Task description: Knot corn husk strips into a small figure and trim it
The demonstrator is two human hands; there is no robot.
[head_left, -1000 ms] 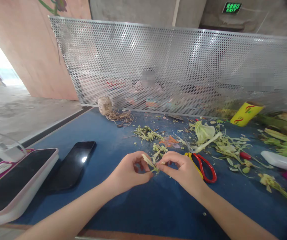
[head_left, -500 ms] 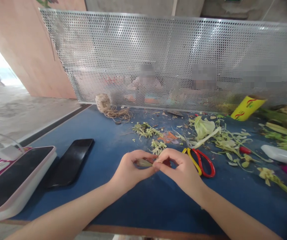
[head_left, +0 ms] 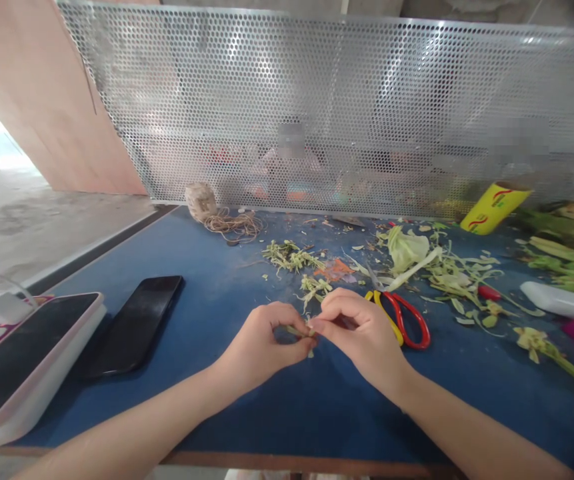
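Near the middle of the blue table, my left hand (head_left: 264, 337) pinches a small pale green plant piece (head_left: 293, 330), partly hidden by the fingers. My right hand (head_left: 359, 327) is closed in a pinch at the right end of that piece, its fingertips against those of the left. A pale scrap shows just below the fingertips. Beyond the hands lie two small heaps of pale green trimmed bits, a nearer one (head_left: 314, 288) and a farther one (head_left: 289, 255). Scissors (head_left: 411, 320) with red and yellow handles rest beside my right hand.
On the left are a black phone (head_left: 137, 327) and a white-edged device (head_left: 31, 367) with a cable. A twine ball (head_left: 201, 202) stands by the perforated metal screen (head_left: 267, 100). Leafy scraps (head_left: 457, 283), a yellow tube (head_left: 495, 208) and a white-and-purple object (head_left: 561, 301) lie rightward.
My right fingertips have shifted slightly and no longer overlap the left ones as much. A pale scrap now shows below the fingers. The view has tilted down a little.
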